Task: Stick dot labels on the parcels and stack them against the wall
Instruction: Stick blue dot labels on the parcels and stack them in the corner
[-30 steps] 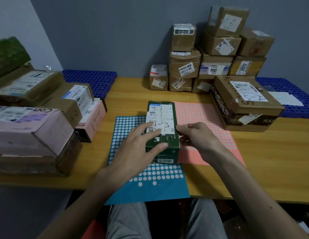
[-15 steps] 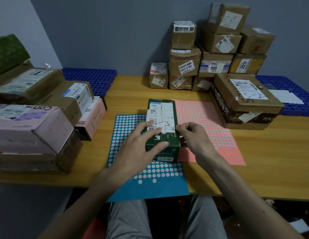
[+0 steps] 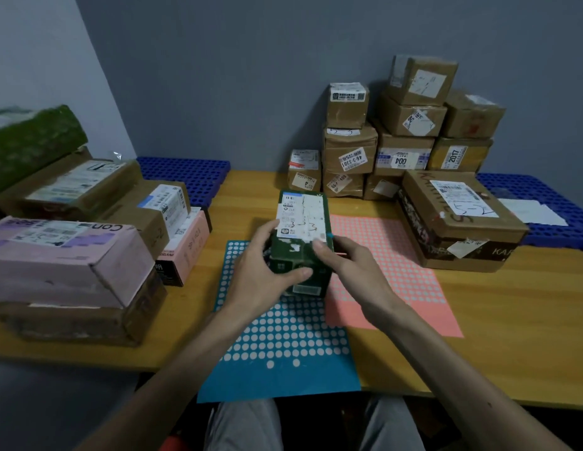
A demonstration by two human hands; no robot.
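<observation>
A dark green parcel [image 3: 303,222] with a white shipping label lies at the table's middle, its near end over the blue dot-label sheet [image 3: 283,340]. My left hand [image 3: 264,271] grips its near left corner, thumb across the front face. My right hand [image 3: 345,265] holds the right side, fingertips on the top edge beside a small blue dot [image 3: 330,236]. A pink dot-label sheet [image 3: 387,265] lies to the right. Stacked brown parcels [image 3: 397,138] stand against the grey wall.
A large brown box [image 3: 456,219] sits right of the pink sheet. Pink and brown parcels [image 3: 72,249] pile up along the left edge of the wooden table [image 3: 511,320]. Blue perforated mats [image 3: 189,174] lie at both back corners, a white paper [image 3: 531,211] on the right one.
My right hand moved from beside the parcel onto its right top edge. My left hand closed round the near left corner, and the parcel's near end seems slightly raised.
</observation>
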